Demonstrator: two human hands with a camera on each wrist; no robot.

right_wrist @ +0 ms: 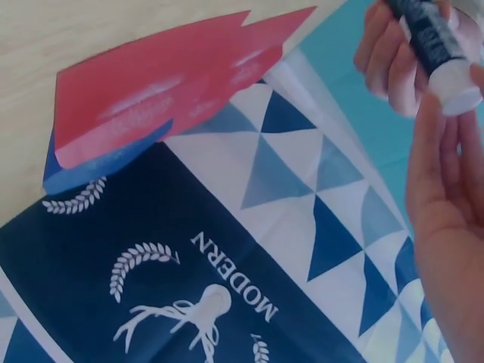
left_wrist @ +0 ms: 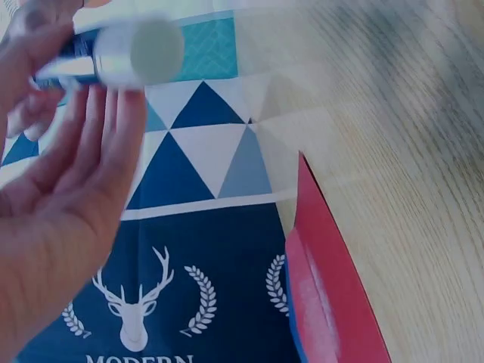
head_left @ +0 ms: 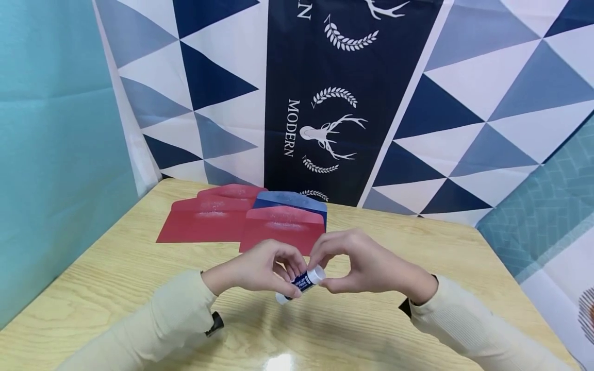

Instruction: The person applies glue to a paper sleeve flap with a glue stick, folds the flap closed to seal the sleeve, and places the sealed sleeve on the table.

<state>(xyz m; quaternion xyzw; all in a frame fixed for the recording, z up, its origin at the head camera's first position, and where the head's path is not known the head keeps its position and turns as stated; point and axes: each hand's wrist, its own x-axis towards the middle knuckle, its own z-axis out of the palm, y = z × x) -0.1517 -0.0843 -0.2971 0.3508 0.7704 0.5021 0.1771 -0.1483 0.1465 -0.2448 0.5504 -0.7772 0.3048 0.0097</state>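
Observation:
A glue stick [head_left: 302, 283] with a dark blue label and white ends is held tilted over the table. My left hand [head_left: 262, 270] grips its labelled body between thumb and fingers. With thumb and fingertips, my right hand [head_left: 366, 263] pinches the white upper end. In the left wrist view the glue stick [left_wrist: 113, 54] is blurred, its white end facing the camera. The right wrist view shows the right fingers around the white end of the glue stick [right_wrist: 456, 85]. Beyond the hands lies a red envelope [head_left: 278, 234] with its flap opened out.
Another red envelope [head_left: 204, 226] lies to the left, with a red one [head_left: 232, 191] behind it. A blue envelope [head_left: 292, 199] is partly covered by the front red one. Whitish smears mark the flaps. A patterned cloth [head_left: 315, 67] hangs behind the wooden table [head_left: 417, 319].

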